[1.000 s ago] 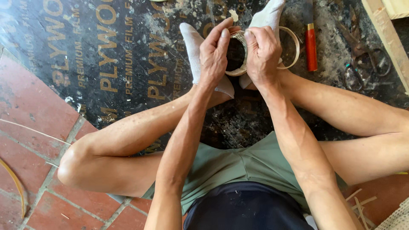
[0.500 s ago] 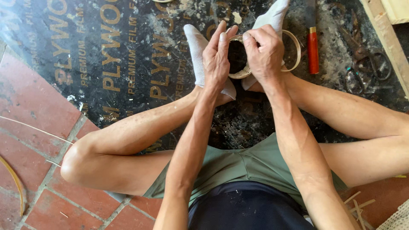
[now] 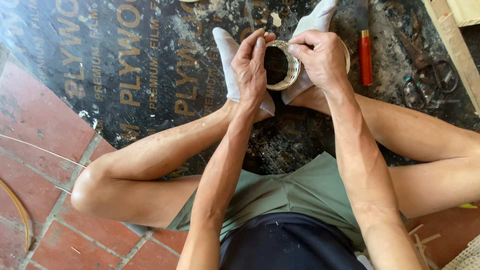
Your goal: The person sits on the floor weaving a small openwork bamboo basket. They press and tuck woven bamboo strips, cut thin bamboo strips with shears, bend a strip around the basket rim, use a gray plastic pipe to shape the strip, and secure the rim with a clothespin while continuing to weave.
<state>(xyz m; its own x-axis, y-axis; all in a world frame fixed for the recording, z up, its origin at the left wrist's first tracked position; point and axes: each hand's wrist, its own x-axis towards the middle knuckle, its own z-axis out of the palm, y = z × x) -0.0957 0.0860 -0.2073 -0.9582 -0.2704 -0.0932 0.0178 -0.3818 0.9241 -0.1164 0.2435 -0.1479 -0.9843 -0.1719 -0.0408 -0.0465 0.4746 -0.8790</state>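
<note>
While both hands' fingers still grip the small woven basket (image 3: 286,65), it now sits turned, rim facing up.

Count on site — two hands, left hand (image 3: 251,67) and right hand (image 3: 322,57); one woven basket (image 3: 285,67); two grey socks (image 3: 227,55); one red-handled tool (image 3: 365,60); one pair of scissors (image 3: 427,82).
</note>
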